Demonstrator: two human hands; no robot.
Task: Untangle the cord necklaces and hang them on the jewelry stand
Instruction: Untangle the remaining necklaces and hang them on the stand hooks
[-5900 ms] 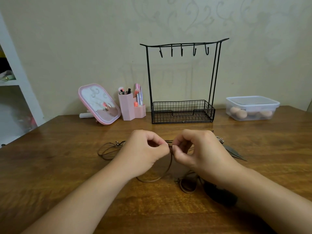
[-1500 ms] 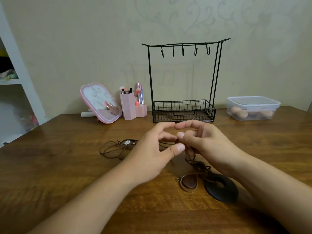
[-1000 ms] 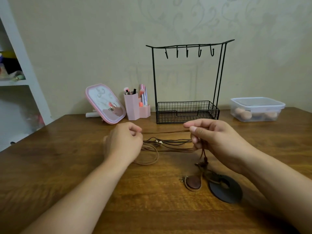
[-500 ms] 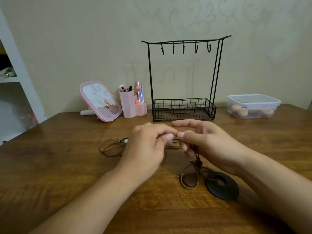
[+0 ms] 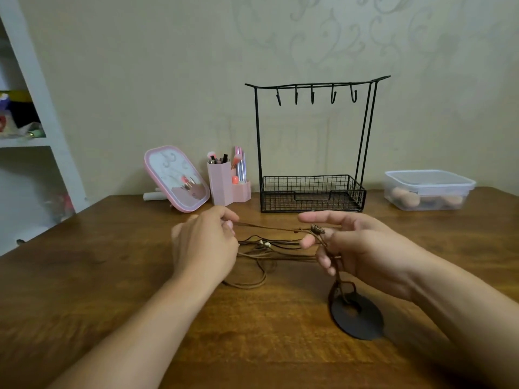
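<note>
The brown wooden desk (image 5: 84,290) carries everything. At its back edge stands the black wire jewelry stand with a mesh basket base (image 5: 311,192), all five hooks (image 5: 312,97) on its top bar bare, so no necklace is hung yet.

In front of the stand, between the two hands, lies the tangle of thin brown and black cord necklaces (image 5: 269,249). It looks light, limp and easily snagged; pulling hard would likely tighten the knots. One strand is stretched nearly taut from hand to hand, the rest sag in loops onto the desk in front of the stand.

The left hand (image 5: 203,248), in front of the stand and to its left, has its fingers curled, pinching the end of that taut strand. The right hand (image 5: 362,251), in front of the stand's right side, has forefinger extended and the others loosely hooked round the cords near a small coiled metal bead (image 5: 317,229).

The flat black ring pendant (image 5: 356,315), nearest the camera, hangs from those cords and rests on the desk. It seems the heaviest part; better to take hold on the cord just above it and at free ends.
</note>
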